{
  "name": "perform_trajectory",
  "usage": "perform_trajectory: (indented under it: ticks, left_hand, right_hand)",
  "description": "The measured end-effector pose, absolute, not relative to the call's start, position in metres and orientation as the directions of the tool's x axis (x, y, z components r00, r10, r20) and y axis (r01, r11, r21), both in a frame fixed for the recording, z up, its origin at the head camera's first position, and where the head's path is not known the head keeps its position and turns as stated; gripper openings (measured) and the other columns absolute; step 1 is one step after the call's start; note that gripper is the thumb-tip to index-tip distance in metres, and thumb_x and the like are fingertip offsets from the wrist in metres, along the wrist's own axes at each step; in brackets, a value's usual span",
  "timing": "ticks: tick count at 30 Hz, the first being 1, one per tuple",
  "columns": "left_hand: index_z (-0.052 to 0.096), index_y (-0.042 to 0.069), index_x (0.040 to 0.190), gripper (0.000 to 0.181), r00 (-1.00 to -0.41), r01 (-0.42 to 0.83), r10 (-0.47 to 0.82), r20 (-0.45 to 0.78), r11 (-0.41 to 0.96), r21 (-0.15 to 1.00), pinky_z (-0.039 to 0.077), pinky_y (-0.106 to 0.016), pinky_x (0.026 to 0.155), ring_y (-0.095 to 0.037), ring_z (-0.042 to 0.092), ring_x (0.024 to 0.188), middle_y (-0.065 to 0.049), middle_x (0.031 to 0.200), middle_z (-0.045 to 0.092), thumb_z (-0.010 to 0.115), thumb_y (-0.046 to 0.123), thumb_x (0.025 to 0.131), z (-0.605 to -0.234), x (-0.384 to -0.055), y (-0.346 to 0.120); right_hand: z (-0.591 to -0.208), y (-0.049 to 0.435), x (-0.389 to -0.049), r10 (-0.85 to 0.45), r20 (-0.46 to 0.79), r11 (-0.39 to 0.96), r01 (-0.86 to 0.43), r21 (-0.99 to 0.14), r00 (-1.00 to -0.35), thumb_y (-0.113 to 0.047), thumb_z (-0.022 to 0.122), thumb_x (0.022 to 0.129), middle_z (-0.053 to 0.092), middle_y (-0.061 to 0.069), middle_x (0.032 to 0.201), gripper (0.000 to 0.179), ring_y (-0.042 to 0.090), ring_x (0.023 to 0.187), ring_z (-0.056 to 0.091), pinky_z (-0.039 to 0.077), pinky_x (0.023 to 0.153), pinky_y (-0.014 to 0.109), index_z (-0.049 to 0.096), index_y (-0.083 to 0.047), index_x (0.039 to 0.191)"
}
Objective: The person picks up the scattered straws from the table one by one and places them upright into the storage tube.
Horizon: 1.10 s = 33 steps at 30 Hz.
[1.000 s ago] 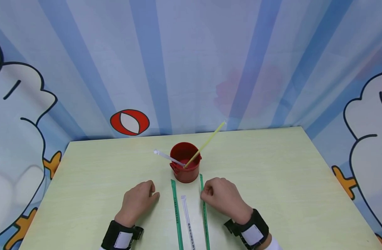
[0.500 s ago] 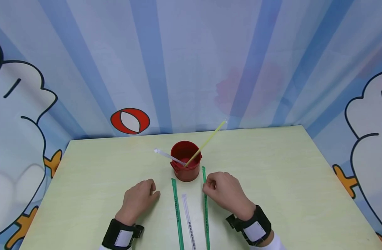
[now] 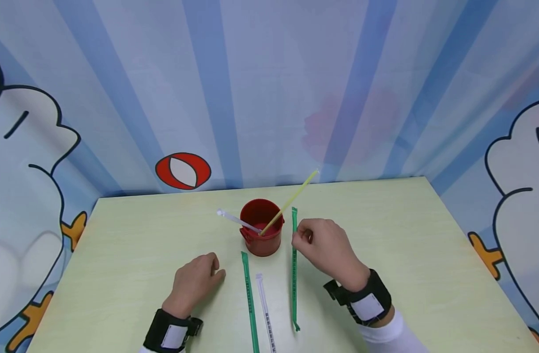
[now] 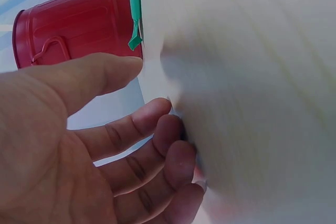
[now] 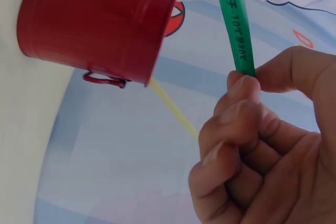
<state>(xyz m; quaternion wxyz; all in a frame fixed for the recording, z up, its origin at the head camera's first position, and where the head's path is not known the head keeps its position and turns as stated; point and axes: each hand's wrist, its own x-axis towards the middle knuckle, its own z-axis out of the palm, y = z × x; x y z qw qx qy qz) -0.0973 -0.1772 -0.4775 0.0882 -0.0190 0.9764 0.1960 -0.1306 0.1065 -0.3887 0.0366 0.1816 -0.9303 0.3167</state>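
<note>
The right hand (image 3: 326, 249) pinches a green straw (image 3: 294, 274) between thumb and fingers, nearer its far end, probably for steady control. The straw points away from the person, long axis running front to back, just right of a red bucket (image 3: 263, 246). The left hand (image 3: 195, 284) rests on the bench (image 3: 384, 230), fingers loosely bent, holding nothing. The bucket's rim likely props a yellow straw (image 3: 296, 195) and a pale straw (image 3: 236, 220).
</note>
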Motion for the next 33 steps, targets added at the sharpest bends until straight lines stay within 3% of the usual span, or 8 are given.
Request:
perform_trajectory:
  ticks: [18, 33]
  left_hand:
    - [0.06, 0.01, 0.086, 0.019, -0.983, -0.072, -0.003, -0.183, 0.924, 0.375, 0.033, -0.029, 0.054, -0.015, 0.046, 0.06, -0.001, 0.067, 0.05, 0.074, 0.022, 0.089, -0.478, -0.098, -0.176]
    - [0.061, 0.01, 0.088, 0.022, -0.978, -0.083, -0.006, -0.21, 0.929, 0.361, 0.034, -0.029, 0.055, -0.016, 0.047, 0.062, -0.002, 0.068, 0.052, 0.076, 0.026, 0.088, -0.477, -0.098, -0.177]
  right_hand:
    - [-0.359, 0.108, -0.147, -0.29, 0.319, 0.707, -0.427, -0.564, -0.902, -0.014, 0.061, 0.09, 0.063, -0.002, 0.067, 0.014, 0.01, 0.057, 0.049, 0.041, 0.057, 0.027, 0.07, -0.013, 0.079]
    - [-0.337, 0.112, -0.162, -0.22, 0.496, 0.654, -0.504, -0.564, -0.84, -0.011, 0.06, 0.092, 0.057, 0.001, 0.06, 0.017, 0.013, 0.055, 0.05, 0.039, 0.057, 0.03, 0.066, -0.01, 0.076]
